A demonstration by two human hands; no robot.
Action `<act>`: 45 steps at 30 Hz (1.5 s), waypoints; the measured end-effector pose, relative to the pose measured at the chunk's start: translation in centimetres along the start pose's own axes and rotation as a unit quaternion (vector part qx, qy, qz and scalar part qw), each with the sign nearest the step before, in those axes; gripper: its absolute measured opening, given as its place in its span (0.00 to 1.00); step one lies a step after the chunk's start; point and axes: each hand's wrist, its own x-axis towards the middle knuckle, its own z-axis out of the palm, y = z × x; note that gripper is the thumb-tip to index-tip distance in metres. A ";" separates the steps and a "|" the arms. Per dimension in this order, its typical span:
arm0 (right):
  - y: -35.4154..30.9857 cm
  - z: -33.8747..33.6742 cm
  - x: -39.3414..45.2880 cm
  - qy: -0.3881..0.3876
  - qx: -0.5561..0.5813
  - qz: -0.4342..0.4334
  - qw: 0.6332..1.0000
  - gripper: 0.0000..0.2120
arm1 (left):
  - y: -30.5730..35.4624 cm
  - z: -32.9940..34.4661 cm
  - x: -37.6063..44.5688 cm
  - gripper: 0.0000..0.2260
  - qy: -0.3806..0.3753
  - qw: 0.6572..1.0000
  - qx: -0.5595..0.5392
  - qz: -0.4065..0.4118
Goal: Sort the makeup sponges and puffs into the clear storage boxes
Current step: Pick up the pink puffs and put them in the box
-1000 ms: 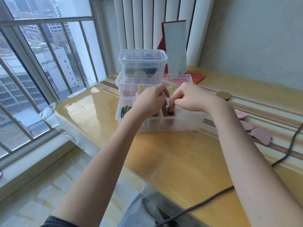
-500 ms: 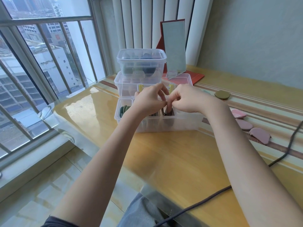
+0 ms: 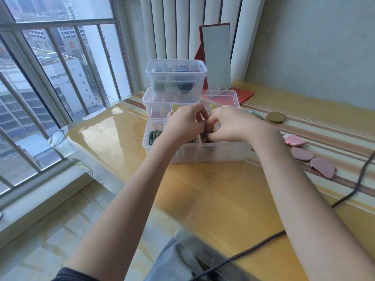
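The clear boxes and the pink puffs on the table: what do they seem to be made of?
Boxes: likely hard, glossy, translucent plastic; the contents show through the walls. Pink puffs: probably soft foam or sponge with a matte surface and no shine; the exact material cannot be told.

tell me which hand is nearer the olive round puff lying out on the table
Right. The right hand is over the divided box, on the side toward the olive round puff. The left hand is beyond it, farther from the puff.
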 end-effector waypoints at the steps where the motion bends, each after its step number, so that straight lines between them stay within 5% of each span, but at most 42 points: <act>1: 0.0 0.0 0.0 -0.005 -0.005 0.002 1.000 0.01 | 0.0 0.0 0.0 0.06 0.000 1.000 0.001 0.003; 16: 0.2 -0.1 -0.1 -0.017 0.120 -0.007 0.993 0.06 | -0.1 -0.3 -0.1 0.06 0.002 0.998 -0.038 0.052; 30: 0.6 -0.3 0.0 -0.015 0.146 -0.025 0.989 0.04 | 0.2 0.0 -0.1 0.06 0.011 0.997 0.057 0.057; 36: 1.0 -0.7 -0.1 0.019 0.188 -0.032 0.981 0.08 | -0.1 0.0 0.2 0.07 0.044 0.998 -0.047 0.015; 41: 0.3 -0.5 -0.2 -0.015 0.167 -0.038 0.985 0.18 | 0.0 -0.1 0.2 0.09 0.053 0.997 -0.046 0.011; 45: 0.0 -1.0 -0.4 0.034 0.172 -0.032 0.984 0.22 | -0.1 0.0 0.3 0.08 0.049 0.998 -0.042 0.009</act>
